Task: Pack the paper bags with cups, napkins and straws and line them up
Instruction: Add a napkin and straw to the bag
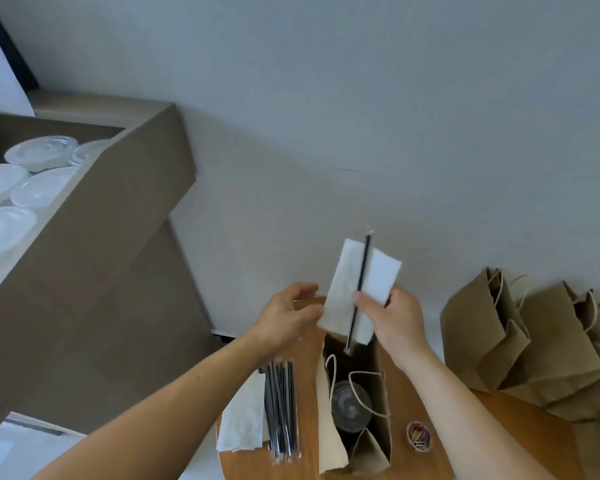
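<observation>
Bag (357, 420) of brown paper, standing open near the middle of a round wooden desk (407, 389), twine handles flopped outward, mouth facing up, most likely so things can be dropped straight in.

Large cardboard box (101, 254) at far left, holding clear lidded tubs (39, 152).

Other bags (520, 344) of the same brown paper bunched together at the right edge of the desk, apparently already set aside for lining up.

Right hand (395, 320) raised just above the far end of the open bag, thumb and fingers (362, 301) gripping a napkin and a straw together, probably so both can go in as one. Left hand (284, 317) beside the napkin's lower left edge, loosely curled; touching it or merely close, impossible to tell.

Napkin (343, 292), white, folded into a long rectangle, tilted upright. Spare napkins (243, 417) lying flat left of the bag, within easy reach.

Cup (349, 407), clear with a domed lid, already standing inside the bag.

Straws (281, 410), black in clear wrappers, lying between the spare napkins and the bag.

Straw (362, 271), thin and black, laid lengthwise down the napkin, lower tip pointing into the bag.

Small tub of coloured clips (419, 436) right of the bag.
</observation>
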Action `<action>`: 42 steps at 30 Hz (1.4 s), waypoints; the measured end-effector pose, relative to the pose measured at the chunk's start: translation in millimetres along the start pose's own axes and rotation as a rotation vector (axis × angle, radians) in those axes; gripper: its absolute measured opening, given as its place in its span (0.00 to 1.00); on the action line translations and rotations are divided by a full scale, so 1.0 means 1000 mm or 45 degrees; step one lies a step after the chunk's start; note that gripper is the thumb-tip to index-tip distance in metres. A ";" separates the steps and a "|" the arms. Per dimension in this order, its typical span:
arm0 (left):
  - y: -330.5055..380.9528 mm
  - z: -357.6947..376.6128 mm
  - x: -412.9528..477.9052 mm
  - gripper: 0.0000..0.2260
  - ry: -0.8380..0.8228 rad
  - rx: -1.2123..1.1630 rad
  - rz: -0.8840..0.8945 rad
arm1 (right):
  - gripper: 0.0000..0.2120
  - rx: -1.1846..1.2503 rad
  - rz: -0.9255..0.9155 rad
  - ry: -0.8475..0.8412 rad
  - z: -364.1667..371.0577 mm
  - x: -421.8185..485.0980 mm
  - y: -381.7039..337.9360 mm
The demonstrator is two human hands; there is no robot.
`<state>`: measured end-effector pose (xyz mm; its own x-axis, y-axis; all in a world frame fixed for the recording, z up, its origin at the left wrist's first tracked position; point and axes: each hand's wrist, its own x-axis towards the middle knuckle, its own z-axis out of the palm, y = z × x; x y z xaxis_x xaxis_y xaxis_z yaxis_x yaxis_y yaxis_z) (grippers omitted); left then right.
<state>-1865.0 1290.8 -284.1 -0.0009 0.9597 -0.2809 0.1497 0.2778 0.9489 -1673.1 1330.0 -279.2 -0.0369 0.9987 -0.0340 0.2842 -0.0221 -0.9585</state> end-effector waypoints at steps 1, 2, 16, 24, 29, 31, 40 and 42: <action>-0.012 0.000 0.003 0.22 0.006 0.186 -0.038 | 0.05 0.005 0.011 0.093 -0.005 0.007 0.005; -0.025 0.000 0.004 0.26 -0.045 0.337 -0.108 | 0.04 -0.006 0.022 0.160 -0.006 0.014 0.011; -0.116 0.067 -0.006 0.14 -0.222 0.617 -0.614 | 0.07 -0.501 0.414 -0.200 0.019 -0.021 0.108; -0.129 0.073 -0.003 0.15 -0.200 0.466 -0.633 | 0.05 -0.754 0.589 -0.546 0.027 -0.031 0.149; -0.132 0.072 -0.007 0.13 -0.117 0.426 -0.684 | 0.09 -0.961 0.689 -0.563 0.048 -0.011 0.182; -0.130 0.072 -0.010 0.13 -0.092 0.438 -0.713 | 0.10 -1.037 0.708 -0.576 0.056 -0.005 0.194; -0.121 0.075 -0.016 0.12 -0.043 0.441 -0.719 | 0.11 -1.124 0.737 -0.591 0.058 0.003 0.216; -0.119 0.075 -0.015 0.12 -0.051 0.444 -0.699 | 0.10 -1.086 0.693 -0.565 0.056 0.001 0.213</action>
<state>-1808.3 1239.7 -403.6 -0.1331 0.6780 -0.7229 0.4503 0.6911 0.5653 -1666.4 1323.4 -499.0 0.0016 0.7564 -0.6541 0.9282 -0.2445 -0.2806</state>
